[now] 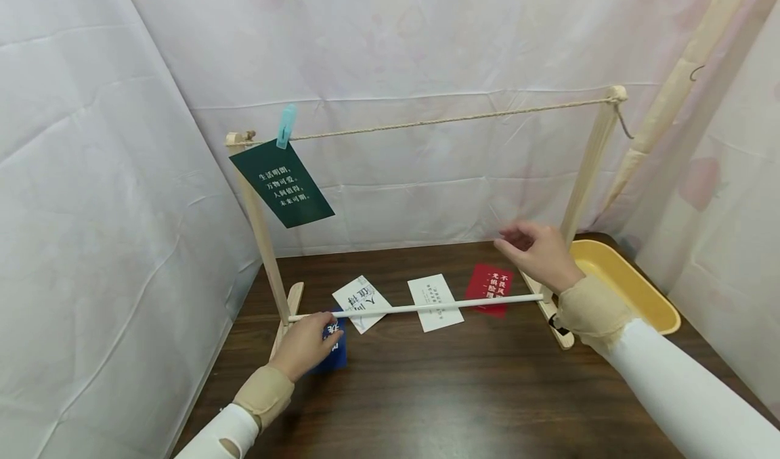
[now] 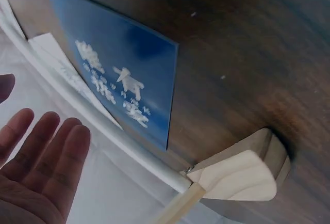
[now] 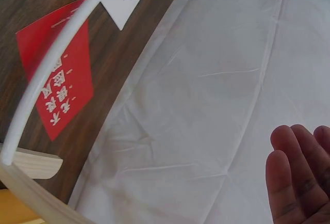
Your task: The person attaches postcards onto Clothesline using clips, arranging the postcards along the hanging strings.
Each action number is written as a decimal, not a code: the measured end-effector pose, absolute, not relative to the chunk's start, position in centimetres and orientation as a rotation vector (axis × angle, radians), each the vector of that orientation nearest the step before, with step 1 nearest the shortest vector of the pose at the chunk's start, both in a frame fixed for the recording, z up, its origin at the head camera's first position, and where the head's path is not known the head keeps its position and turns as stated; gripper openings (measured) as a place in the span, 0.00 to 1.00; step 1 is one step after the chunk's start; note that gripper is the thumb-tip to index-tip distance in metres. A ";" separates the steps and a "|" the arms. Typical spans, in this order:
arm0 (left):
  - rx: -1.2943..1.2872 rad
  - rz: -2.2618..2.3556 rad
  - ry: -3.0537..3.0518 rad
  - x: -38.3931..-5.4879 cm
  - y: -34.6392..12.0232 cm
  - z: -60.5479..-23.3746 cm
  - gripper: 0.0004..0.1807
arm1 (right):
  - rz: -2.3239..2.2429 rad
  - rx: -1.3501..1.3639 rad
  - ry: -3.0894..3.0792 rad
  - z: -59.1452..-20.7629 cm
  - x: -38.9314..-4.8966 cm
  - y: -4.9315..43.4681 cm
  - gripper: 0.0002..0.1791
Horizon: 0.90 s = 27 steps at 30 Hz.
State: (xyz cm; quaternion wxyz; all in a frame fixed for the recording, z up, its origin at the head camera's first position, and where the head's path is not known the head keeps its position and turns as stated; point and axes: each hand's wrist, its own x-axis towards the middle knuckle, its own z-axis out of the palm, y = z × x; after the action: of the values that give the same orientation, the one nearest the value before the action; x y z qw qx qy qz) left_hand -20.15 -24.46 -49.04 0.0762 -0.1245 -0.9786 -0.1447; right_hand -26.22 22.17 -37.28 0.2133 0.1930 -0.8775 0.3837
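My left hand (image 1: pixel 307 345) hovers over the blue card (image 2: pixel 124 64), its fingers extended and holding nothing; in the head view it hides part of that card. My right hand (image 1: pixel 541 254) is raised near the right post, with nothing in its loosely bent fingers. A dark green card (image 1: pixel 282 185) with white writing hangs tilted from the rope (image 1: pixel 426 122), held by a light blue clothespin (image 1: pixel 286 126). On the table lie a white card (image 1: pixel 362 303) with large characters, another white card (image 1: pixel 435 302) and a red card (image 1: pixel 489 288).
A wooden frame with a left post (image 1: pixel 262 242) and right post (image 1: pixel 589 164) carries the rope. Its white rod (image 1: pixel 396 309) runs low across the cards. A yellow tray (image 1: pixel 634 290) stands at the right, on the brown table (image 1: pixel 439 391). Pale curtains (image 1: pixel 414 39) surround it.
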 end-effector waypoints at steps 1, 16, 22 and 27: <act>-0.381 -0.419 -2.940 -20.1 -24.4 -49.2 0.12 | 1.070 0.536 -2.435 -37.4 -26.2 22.3 0.10; -0.387 -0.131 -2.979 -19.6 -23.6 -51.2 0.23 | 1.067 0.436 -2.463 -38.9 -25.2 24.5 0.11; -0.364 -0.050 -3.014 -19.5 -23.6 -51.9 0.24 | 1.053 0.404 -2.484 -39.4 -24.7 25.3 0.09; -0.360 -0.061 -3.041 -19.4 -23.7 -52.3 0.21 | 1.043 0.371 -2.497 -39.6 -24.4 25.9 0.10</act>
State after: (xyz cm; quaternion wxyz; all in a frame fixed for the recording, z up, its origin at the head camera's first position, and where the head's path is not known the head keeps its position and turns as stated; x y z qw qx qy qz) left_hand -19.43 -23.66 -52.29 0.0395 -0.1173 -0.9921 -0.0199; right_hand -24.39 25.85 -39.63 0.2037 0.1329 -0.8950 0.3739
